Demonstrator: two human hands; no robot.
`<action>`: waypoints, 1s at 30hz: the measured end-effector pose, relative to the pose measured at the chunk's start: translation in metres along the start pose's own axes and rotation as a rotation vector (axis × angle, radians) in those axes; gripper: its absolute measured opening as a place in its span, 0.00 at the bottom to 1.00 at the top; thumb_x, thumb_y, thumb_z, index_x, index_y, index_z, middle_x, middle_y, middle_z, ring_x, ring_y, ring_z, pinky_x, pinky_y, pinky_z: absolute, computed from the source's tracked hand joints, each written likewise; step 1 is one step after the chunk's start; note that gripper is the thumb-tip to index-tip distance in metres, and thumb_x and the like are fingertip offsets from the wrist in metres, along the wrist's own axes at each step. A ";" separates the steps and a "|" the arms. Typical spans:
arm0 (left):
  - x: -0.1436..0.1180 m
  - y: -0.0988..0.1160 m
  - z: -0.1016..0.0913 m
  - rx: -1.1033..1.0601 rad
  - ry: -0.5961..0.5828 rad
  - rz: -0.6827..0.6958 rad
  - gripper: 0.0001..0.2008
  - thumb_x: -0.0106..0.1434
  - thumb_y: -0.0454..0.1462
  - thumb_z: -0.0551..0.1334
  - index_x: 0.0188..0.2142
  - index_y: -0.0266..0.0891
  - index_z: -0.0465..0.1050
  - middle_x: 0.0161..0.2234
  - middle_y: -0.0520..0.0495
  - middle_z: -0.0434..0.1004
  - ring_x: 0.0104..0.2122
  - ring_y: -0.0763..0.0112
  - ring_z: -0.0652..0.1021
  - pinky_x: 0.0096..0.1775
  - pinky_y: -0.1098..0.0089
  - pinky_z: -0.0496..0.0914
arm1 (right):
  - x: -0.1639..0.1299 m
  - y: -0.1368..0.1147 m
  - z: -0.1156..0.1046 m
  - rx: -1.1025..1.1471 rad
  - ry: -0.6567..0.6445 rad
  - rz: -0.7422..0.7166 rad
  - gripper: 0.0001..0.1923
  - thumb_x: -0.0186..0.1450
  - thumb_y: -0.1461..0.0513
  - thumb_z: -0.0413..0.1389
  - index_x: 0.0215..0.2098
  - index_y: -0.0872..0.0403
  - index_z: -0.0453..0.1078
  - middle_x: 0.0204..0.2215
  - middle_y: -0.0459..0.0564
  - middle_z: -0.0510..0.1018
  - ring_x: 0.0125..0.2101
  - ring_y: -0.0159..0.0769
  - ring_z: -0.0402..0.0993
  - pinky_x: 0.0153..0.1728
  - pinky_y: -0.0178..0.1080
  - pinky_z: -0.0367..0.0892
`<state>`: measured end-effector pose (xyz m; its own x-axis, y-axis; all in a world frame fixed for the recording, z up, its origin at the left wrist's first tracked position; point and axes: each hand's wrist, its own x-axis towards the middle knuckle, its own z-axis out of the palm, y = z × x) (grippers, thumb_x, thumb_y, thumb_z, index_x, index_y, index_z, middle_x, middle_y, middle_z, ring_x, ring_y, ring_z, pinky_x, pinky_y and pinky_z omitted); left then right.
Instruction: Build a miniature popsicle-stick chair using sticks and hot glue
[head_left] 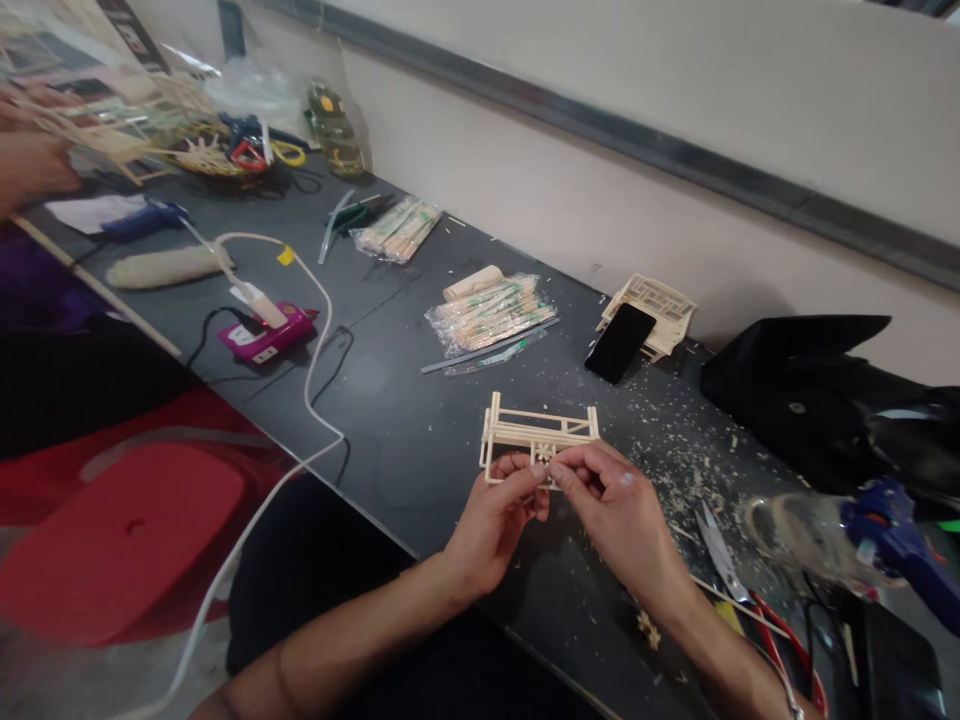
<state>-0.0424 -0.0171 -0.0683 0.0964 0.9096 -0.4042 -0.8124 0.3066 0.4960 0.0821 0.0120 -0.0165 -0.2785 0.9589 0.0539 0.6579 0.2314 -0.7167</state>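
A small model frame (pixel 510 434) of thin pale wooden sticks is held just above the dark table's near edge. My left hand (pixel 499 515) grips its lower left side between thumb and fingers. The thumb and forefinger of my right hand (pixel 615 490) pinch at its lower edge, close to my left thumb. Whether a tiny piece sits between those right fingertips is hidden. A little flower-shaped wooden piece (pixel 544 453) shows within the frame, right above my fingertips. More such small wooden pieces (pixel 648 630) lie on the table by my right forearm.
Scissors (pixel 724 555), a blue glue gun (pixel 892 540) and a clear bottle (pixel 787 530) lie to the right. A phone (pixel 620 342) leans on another stick model (pixel 660 300). Bagged sticks (pixel 491 312) lie ahead. A white cable (pixel 319 300) runs from a magenta power strip (pixel 268 333). Another person's hand (pixel 34 160) works far left.
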 end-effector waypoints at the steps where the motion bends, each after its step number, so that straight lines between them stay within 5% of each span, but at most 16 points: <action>1: 0.000 0.000 0.000 -0.003 0.000 0.001 0.15 0.46 0.39 0.76 0.27 0.34 0.75 0.26 0.52 0.70 0.23 0.78 0.69 0.26 0.74 0.65 | 0.000 0.000 0.000 -0.001 -0.001 0.003 0.08 0.65 0.60 0.54 0.30 0.51 0.74 0.27 0.45 0.76 0.26 0.32 0.72 0.27 0.34 0.65; 30: -0.001 -0.002 0.003 0.084 0.082 0.052 0.15 0.45 0.40 0.75 0.24 0.36 0.72 0.19 0.55 0.68 0.21 0.78 0.67 0.27 0.74 0.63 | -0.004 -0.001 -0.013 0.004 -0.045 0.151 0.15 0.63 0.54 0.52 0.27 0.51 0.78 0.25 0.47 0.81 0.23 0.34 0.73 0.22 0.34 0.63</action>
<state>-0.0394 -0.0173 -0.0664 0.0053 0.8999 -0.4361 -0.7637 0.2851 0.5792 0.0919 0.0097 -0.0067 -0.2073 0.9745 -0.0858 0.6917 0.0840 -0.7173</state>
